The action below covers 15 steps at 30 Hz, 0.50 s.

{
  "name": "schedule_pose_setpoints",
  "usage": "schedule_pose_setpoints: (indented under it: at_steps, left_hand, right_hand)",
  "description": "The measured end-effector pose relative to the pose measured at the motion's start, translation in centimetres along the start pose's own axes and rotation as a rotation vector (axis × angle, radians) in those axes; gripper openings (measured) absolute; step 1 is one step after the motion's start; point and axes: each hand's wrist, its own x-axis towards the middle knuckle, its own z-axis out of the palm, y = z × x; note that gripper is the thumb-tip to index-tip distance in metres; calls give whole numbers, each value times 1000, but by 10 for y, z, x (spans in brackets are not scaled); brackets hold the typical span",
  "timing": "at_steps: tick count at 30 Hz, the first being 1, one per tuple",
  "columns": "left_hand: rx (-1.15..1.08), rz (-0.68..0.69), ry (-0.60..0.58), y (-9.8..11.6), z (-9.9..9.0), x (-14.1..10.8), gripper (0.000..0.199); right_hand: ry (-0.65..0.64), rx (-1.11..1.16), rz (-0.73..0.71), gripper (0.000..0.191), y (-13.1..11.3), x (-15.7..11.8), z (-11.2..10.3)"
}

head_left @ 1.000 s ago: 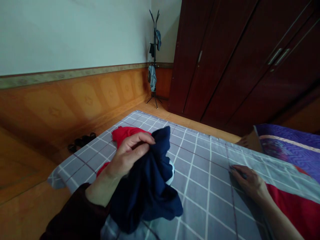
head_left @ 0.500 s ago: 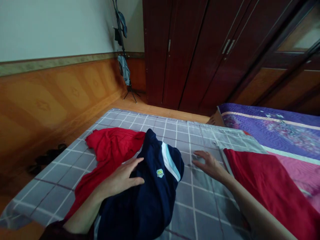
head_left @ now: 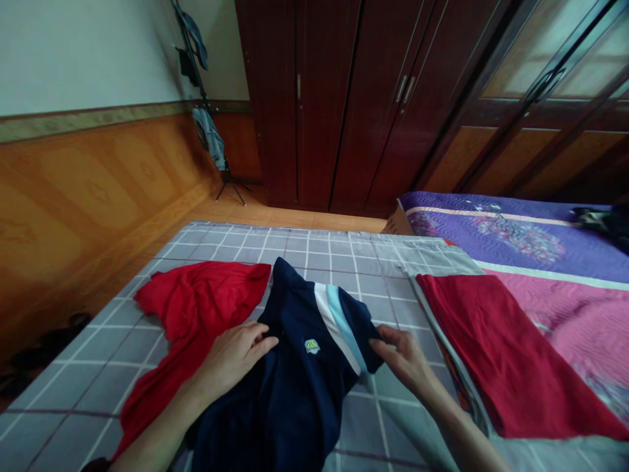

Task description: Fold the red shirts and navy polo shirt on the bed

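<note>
A navy polo shirt [head_left: 289, 393] with white and light-blue sleeve stripes and a small chest badge lies before me on the grey checked bedsheet [head_left: 393, 406]. My left hand [head_left: 233, 354] is closed at its left side below the collar, thumb and forefinger pinching the fabric. On the other side, my right hand [head_left: 405, 357] pinches the end of the striped sleeve, drawing it out to the right. A crumpled red garment [head_left: 196, 298] lies to the left, partly under my left forearm.
A folded red cloth [head_left: 506, 354] lies on a stack at the right. Beyond it is a purple and pink floral bedspread [head_left: 555, 255]. A dark wooden wardrobe [head_left: 324, 131] and a coat stand [head_left: 209, 131] with clothes stand at the back.
My right hand has come onto the sleeve and taken hold of it, and the sleeve is spread flatter. My left hand's fingers have closed on the shirt. The view has swung right.
</note>
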Motion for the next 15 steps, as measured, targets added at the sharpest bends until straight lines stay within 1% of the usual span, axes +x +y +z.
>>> schedule_pose_setpoints:
  at_steps: [2,4,5,6,7,8,9,10,12,14,15]
  left_hand:
    - [26,36,-46,3,6,3,44]
    - [0,105,-83,10,15,9,49]
    - [-21,147,-94,15,21,12,52]
    - [-38,180,-100,21,26,15,55]
    - [-49,199,-97,26,31,18,59]
    - [-56,201,-89,31,36,21,63]
    - [-62,192,-82,36,41,23,66]
    - [-73,180,-88,41,46,24,69]
    - [-107,178,-141,48,55,25,72]
    - [-135,202,-197,55,63,24,70]
    - [-143,212,-209,58,65,24,69]
  right_hand:
    - [-92,-43,28,23,-1,-30,0]
    - [-159,-92,-13,14,-9,-57,5]
    - [-217,-111,-56,12,-14,-66,8]
    - [-243,-132,-94,11,-19,-70,9]
    - [-244,-156,-125,11,-22,-70,9]
    - [-211,-186,-140,13,-22,-66,7]
    - [-147,-219,-142,15,-20,-58,4]
    - [-67,-248,-134,18,-15,-49,1]
    - [76,-278,-110,27,1,-28,-5]
    - [157,-296,-103,41,18,-11,-5]
    - [177,-327,-108,46,24,-6,-3]
